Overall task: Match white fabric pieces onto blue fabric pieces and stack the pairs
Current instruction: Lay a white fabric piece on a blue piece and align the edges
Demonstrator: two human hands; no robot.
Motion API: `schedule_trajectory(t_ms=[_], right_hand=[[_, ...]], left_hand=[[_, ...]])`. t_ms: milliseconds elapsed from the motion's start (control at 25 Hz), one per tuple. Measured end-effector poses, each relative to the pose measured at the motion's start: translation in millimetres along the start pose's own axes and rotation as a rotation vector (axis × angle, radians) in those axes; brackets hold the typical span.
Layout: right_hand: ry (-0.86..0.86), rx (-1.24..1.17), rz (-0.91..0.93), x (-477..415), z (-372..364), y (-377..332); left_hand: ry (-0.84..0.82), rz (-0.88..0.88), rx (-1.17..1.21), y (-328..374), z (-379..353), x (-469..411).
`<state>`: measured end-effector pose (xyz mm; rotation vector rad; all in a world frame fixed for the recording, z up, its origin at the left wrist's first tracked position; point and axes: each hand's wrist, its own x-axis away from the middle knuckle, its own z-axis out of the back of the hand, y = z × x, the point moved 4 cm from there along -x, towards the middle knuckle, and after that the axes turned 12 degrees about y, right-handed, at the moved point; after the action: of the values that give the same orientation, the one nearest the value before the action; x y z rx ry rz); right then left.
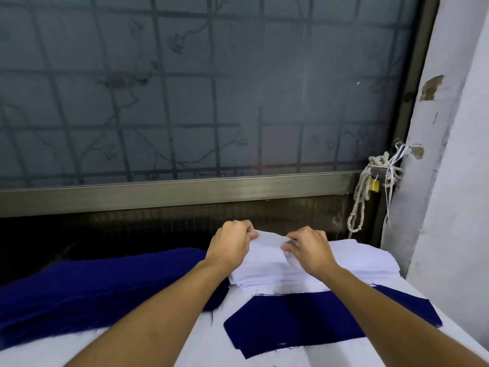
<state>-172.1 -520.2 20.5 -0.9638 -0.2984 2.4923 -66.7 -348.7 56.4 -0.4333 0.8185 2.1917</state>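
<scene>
Left of the left hand (230, 245), a heap of blue fabric (92, 292) runs off the picture's edge, its layers too dark to count. Nearer the person than both hands lies a single blue piece (304, 321), partly hidden by the right arm (397, 313). Under the hands sits the white stack (365, 260) — each hand pinches its top white piece (267, 250) at the far edge, and the right hand (309, 250) hides its own fingertips. A ring (235, 221) shows on the left hand.
</scene>
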Motion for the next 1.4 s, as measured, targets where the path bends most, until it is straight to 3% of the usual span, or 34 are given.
schedule_trajectory(t_ms=[280,640,880,1040,1280,1400], right_hand=[[-0.044,-0.008,-0.076,18,53,-7],[-0.365,-0.207,-0.110,78,86,-37],[-0.449,-0.223,-0.140,131,101,-55],[-0.515,-0.451,-0.242,172,100,-66],[-0.394,-0.498,-0.441,218,76,-48],[-0.300,-0.448,-0.481,238,58,-32]], left_hand=[[0.104,0.147,-0.018,-30,79,24],[0.088,0.265,-0.065,-90,177,94],[0.068,0.374,-0.046,-139,204,164],[0.076,0.461,-0.038,-167,203,213],[0.074,0.587,0.069,-198,182,260],[0.087,0.624,0.007,-201,166,278]])
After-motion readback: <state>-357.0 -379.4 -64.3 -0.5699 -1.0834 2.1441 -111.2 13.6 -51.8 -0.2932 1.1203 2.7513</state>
